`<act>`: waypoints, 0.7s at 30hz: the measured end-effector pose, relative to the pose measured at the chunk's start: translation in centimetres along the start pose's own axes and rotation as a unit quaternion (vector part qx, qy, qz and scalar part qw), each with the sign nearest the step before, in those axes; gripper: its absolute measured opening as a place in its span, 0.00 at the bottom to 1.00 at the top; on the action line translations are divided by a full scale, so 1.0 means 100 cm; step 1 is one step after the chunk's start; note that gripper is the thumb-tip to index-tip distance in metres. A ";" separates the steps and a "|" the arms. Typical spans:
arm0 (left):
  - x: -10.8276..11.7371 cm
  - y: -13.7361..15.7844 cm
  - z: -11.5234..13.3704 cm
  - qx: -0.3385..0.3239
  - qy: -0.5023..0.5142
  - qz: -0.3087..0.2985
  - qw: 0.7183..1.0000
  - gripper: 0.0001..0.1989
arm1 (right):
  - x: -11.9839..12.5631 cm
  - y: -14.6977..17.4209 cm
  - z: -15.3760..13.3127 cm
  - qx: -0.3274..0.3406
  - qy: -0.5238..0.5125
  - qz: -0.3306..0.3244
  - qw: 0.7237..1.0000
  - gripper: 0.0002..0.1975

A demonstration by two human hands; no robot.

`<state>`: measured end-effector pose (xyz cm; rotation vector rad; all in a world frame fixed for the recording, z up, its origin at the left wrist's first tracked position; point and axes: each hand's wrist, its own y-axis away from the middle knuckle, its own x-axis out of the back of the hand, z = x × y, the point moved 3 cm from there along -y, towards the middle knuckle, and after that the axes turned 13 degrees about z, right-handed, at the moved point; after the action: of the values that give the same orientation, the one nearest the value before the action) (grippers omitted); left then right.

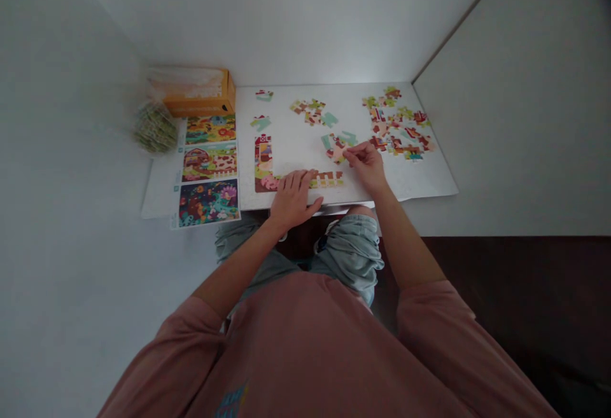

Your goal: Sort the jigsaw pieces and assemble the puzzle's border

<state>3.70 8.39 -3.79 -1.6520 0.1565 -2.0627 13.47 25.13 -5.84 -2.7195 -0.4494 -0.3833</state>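
My left hand (pixel 293 200) lies flat, fingers stretched out, over the bottom edge of a partly joined jigsaw puzzle (pixel 263 167). That joined part forms an L, with a red barn up its left side and a white fence (pixel 329 179) along the bottom, right of the hand. My right hand (pixel 366 162) pinches the edge of a puzzle piece (pixel 338 151) in a small group of pieces above the fence strip. How far that piece is lifted off the table I cannot tell.
Loose puzzle pieces (pixel 398 128) are spread on the right of the white table (pixel 296 144), with another cluster (pixel 315 112) at the back. Three picture sheets (pixel 210 163) lie at the left by an orange box (pixel 200 93) and a plastic bag (pixel 155 126). Walls border the table.
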 end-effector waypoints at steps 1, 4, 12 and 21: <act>0.002 -0.001 -0.004 0.005 -0.001 0.001 1.000 0.24 | 0.002 -0.002 0.004 -0.004 -0.007 0.021 1.000 0.05; 0.013 -0.002 -0.022 0.016 -0.007 0.009 1.000 0.21 | 0.007 -0.008 0.013 -0.018 -0.030 0.079 0.996 0.05; 0.019 0.003 -0.054 0.059 -0.038 0.027 0.997 0.21 | 0.003 -0.005 0.020 -0.017 -0.065 0.095 0.993 0.07; 0.014 0.005 -0.061 0.117 0.050 0.077 0.989 0.26 | -0.002 -0.008 0.032 -0.004 -0.127 0.092 0.988 0.07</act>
<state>-2.08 6.08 -4.30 -1.3542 0.0712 -1.9652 13.69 27.01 -8.51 -2.7984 -0.2582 0.0128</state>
